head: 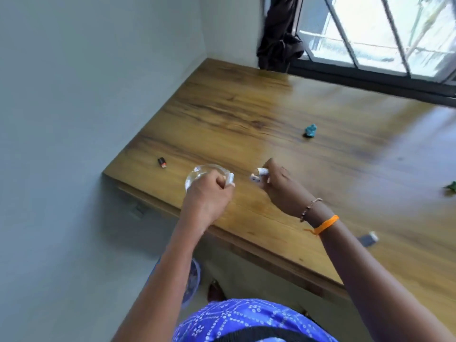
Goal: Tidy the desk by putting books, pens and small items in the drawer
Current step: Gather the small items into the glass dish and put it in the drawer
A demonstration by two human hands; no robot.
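Wooden desk (283, 114) under window. Left hand (206, 191) fisted around white cap (229, 180), right hand (278, 183) pinching white tube (261, 172), frame centre. Loose hold: could drop, roll off near edge.

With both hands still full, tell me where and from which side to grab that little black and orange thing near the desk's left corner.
The black and orange item lies flat on the bare desk, clear of the left hand and the glass piece it holds. Its exact shape is blurred, but it looks short and blocky. Probably best pinched across its narrow sides, coming from above.
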